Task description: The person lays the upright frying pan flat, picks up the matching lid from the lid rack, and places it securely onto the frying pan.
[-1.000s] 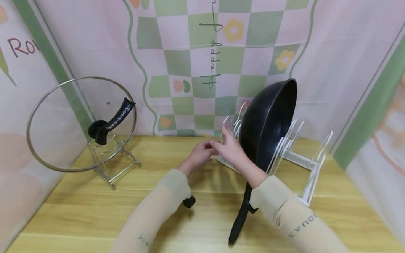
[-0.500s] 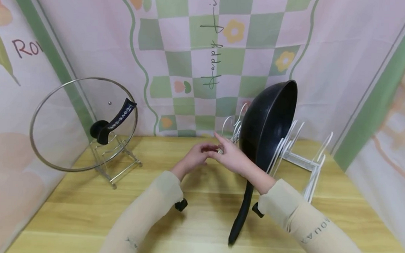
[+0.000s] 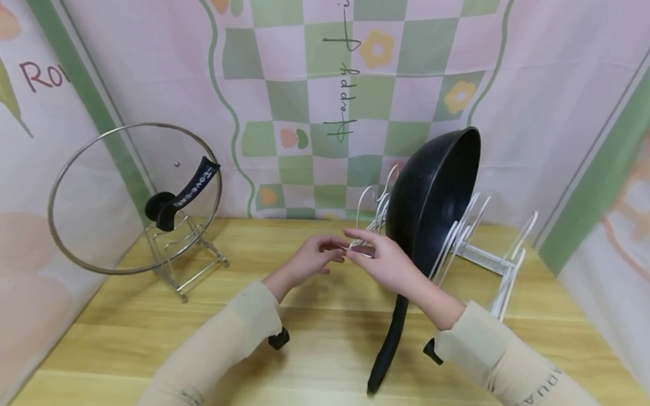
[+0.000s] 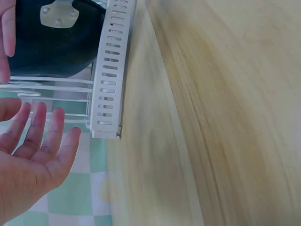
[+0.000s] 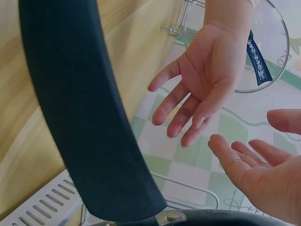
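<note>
My left hand [image 3: 308, 260] and right hand [image 3: 388, 264] hover over the table, fingertips close to each other and slightly bent, with nothing held in either. Behind and right of the right hand, a black wok [image 3: 421, 196] stands on its side in a white pan rack [image 3: 482, 257]. Its black handle [image 3: 388, 347] points down toward the front of the table. In the left wrist view the slotted base of the rack [image 4: 109, 70] shows beside the left hand [image 4: 35, 165]. From the right wrist, the wok handle [image 5: 84, 103] looms large, and both palms face each other.
A glass lid [image 3: 109, 222] with a black handle [image 3: 193, 187] leans upright in a wire stand [image 3: 202, 277] at the left. Patterned cloth [image 3: 313, 104] hangs behind the wooden table [image 3: 327, 362].
Both hands have drawn back from the rack's left end toward the front, and the forearms have spread apart. The wok, rack and lid stay in place.
</note>
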`<state>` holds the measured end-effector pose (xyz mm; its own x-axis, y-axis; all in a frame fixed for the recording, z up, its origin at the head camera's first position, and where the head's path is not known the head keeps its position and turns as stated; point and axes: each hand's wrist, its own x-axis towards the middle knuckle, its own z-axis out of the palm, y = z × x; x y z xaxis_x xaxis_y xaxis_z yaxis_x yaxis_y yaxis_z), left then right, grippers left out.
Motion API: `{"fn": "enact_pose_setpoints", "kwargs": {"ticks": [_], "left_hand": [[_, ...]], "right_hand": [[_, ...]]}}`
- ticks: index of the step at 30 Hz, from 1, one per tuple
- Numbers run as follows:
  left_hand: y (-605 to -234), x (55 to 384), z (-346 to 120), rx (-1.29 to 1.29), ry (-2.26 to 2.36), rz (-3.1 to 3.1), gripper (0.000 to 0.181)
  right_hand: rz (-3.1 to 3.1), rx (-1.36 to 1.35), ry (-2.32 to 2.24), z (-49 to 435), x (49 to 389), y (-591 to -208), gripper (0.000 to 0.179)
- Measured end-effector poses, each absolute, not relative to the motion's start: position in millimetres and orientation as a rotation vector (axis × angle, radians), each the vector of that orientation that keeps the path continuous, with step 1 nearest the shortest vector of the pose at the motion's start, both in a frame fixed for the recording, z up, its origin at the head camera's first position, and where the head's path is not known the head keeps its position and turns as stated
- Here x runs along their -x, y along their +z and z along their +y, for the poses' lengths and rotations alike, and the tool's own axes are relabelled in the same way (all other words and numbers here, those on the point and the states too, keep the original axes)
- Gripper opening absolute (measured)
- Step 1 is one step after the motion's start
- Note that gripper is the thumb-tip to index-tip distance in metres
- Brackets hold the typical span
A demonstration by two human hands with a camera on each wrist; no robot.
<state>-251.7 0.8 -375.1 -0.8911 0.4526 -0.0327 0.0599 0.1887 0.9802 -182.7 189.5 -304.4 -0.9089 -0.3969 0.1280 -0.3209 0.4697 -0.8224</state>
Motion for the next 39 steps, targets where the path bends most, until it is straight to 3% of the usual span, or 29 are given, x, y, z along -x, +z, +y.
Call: {"fn": "enact_pose_setpoints", "kwargs": {"ticks": [16, 39], "left_hand": [[-379.3, 228.2, -22.7, -0.549, 1.723, 2.101, 0.033], [-379.8, 185.1, -18.7, -0.536, 1.773, 1.971, 0.04]], "right_hand": [[2.666, 0.757, -1.391, 208.9, 159.9, -311.0, 0.037], [2.547, 0.722, -1.618, 246.5, 136.0, -339.2, 0.029]]}}
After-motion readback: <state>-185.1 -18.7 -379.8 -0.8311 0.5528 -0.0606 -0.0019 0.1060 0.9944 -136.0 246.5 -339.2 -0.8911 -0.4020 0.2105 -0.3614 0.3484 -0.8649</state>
